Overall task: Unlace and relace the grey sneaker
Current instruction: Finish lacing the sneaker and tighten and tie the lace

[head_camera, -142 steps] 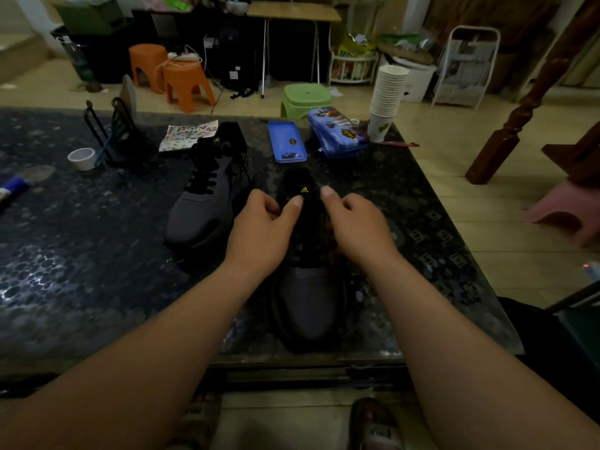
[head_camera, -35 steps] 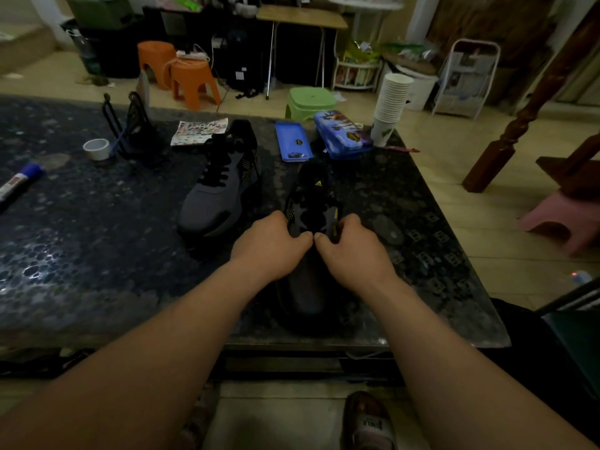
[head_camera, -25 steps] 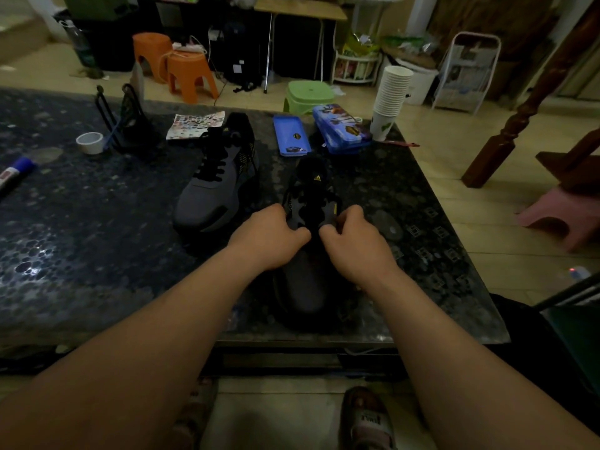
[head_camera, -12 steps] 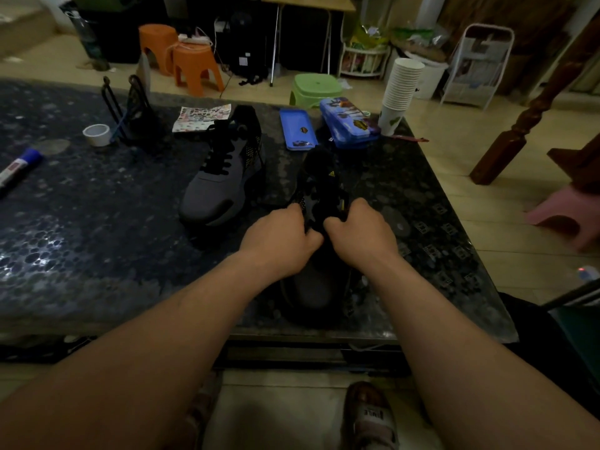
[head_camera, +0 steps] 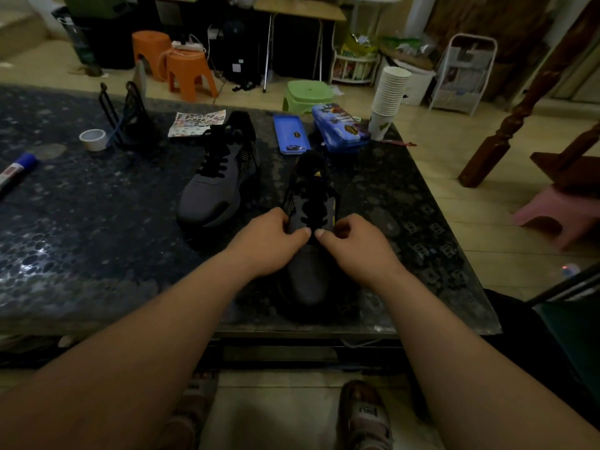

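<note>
A grey sneaker [head_camera: 306, 277] with black laces [head_camera: 311, 206] and a black tongue stands toe toward me near the front edge of the dark speckled table [head_camera: 81, 228]. My left hand [head_camera: 269, 241] and my right hand [head_camera: 354, 245] sit side by side over its lower lace rows, fingers curled, thumbs almost touching. Each hand pinches at the black lace near the bottom eyelets; the exact grip is hidden by the fingers. The matching second grey sneaker [head_camera: 214, 180] lies laced to the left, untouched.
Behind the shoes lie a blue tin lid [head_camera: 291, 134] and a blue pencil case [head_camera: 339, 126], a stack of paper cups [head_camera: 389, 99], a sticker sheet [head_camera: 196, 123], a tape roll [head_camera: 93, 139], a black wire stand [head_camera: 126, 118] and a marker [head_camera: 16, 168]. Stools stand on the floor beyond.
Both hands have slid down from the tongue top to the lower lace rows, and stay close together there. The view has shifted a little; the shoes have not moved.
</note>
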`<state>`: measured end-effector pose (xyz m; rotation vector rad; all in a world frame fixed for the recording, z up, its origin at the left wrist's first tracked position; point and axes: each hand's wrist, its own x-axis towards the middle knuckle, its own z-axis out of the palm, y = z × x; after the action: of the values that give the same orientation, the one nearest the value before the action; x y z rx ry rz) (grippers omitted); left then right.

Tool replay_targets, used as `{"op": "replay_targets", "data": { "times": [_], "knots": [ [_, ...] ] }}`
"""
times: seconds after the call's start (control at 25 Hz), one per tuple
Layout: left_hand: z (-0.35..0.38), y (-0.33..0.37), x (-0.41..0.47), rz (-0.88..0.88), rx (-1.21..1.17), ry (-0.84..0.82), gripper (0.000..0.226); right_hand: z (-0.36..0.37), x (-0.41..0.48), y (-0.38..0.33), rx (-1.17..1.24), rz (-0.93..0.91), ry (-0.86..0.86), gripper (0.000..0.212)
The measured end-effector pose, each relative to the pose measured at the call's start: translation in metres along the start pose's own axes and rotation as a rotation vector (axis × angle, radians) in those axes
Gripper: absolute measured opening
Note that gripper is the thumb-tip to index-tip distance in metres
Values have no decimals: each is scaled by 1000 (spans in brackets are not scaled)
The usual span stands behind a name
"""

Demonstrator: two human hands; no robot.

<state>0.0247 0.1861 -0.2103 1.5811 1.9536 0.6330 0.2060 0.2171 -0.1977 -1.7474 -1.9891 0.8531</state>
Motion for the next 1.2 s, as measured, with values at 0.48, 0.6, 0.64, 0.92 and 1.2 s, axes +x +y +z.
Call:
{"op": "replay_targets", "data": {
  "times": [0.48, 0.6, 0.64, 0.92, 1.2],
  "knots": [
    [-7, 12, 13, -99, 176, 102, 28, 8, 2, -19, -265, -109, 164, 38],
    [0, 18, 12, -100, 126, 97, 52, 6, 2, -18, -210, -99, 146, 38],
    [2, 21, 12, -104, 132, 106, 60, 5, 2, -18, -197, -103, 142, 38],
    [5, 23, 18, -130, 146, 124, 43, 4, 1, -18, -171, -104, 152, 32],
    [-4, 15, 26, -5, -48, 204, 52, 0, 20, -15, 60, 3, 67, 54]
  ]
}}
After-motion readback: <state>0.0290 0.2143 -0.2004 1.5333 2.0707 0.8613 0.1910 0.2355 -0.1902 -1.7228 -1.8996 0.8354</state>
